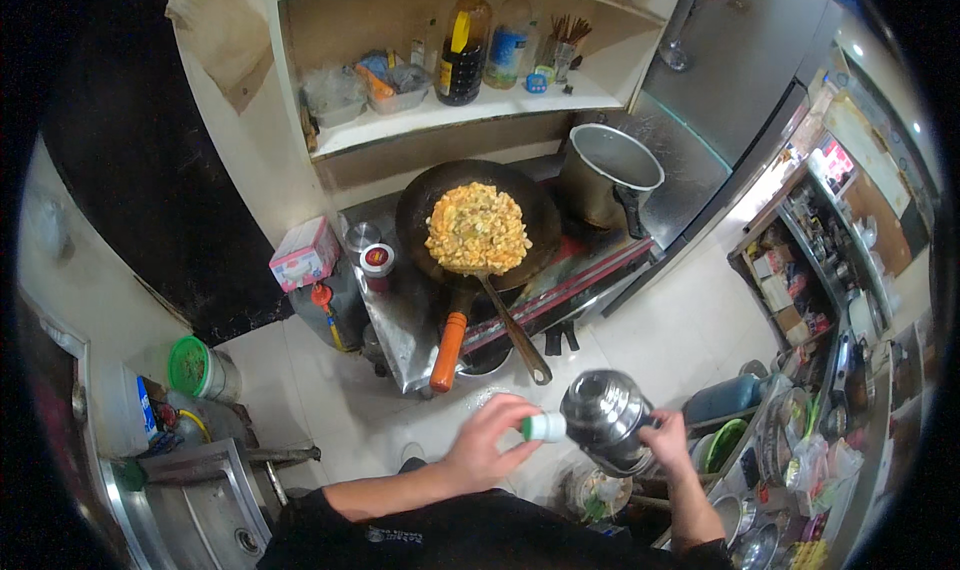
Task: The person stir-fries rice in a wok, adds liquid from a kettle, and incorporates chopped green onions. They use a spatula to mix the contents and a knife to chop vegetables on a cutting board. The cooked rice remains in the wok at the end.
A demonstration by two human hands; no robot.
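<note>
My left hand grips a small white stopper with a green end between thumb and fingers. Close beside it, my right hand holds a shiny metal vacuum flask by its handle. Whether the stopper touches the flask's mouth I cannot tell. Ahead, a dark wok with an orange handle stands on the stove and holds a mound of yellow scrambled egg mixture. A metal ladle or turner rests in the wok, its handle leaning over the near rim.
A tall pot stands right of the wok. Jars and a pink-white box are to its left. Bottles line the shelf behind. A steel sink is at lower left, with cluttered racks at right.
</note>
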